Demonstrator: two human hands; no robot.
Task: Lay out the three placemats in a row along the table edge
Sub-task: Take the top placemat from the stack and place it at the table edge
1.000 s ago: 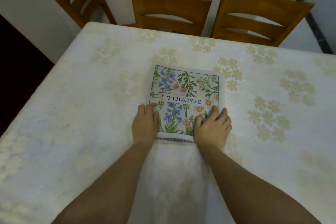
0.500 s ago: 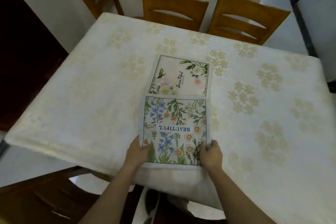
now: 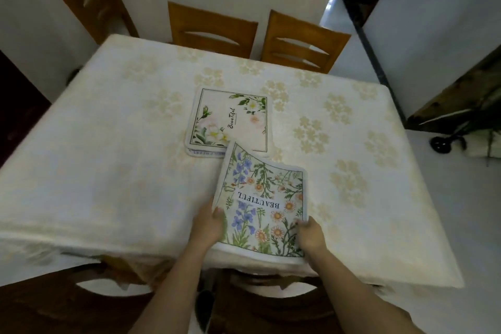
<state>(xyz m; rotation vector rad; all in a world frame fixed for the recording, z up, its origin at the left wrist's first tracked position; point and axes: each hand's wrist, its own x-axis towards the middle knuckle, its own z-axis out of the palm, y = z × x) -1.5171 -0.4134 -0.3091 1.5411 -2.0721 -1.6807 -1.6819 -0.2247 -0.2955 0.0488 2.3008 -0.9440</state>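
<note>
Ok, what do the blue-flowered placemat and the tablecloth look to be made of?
Blue-flowered placemat: soft fabric, matte printed face, perhaps microfibre; it bends and curls at its far corner, and its rim looks stitched. Tablecloth: woven cloth with a faint sheen; the gold flowers sit in the weave and it drapes over the edge.

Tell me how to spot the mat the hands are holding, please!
Find the table with the cream flowered cloth and go to its near edge. There the left hand and right hand grip a curling placemat. It has blue and orange flowers and BEAUTIFUL in capitals; the pale placemat behind lies flat, with pink blooms and slanted script.
</note>
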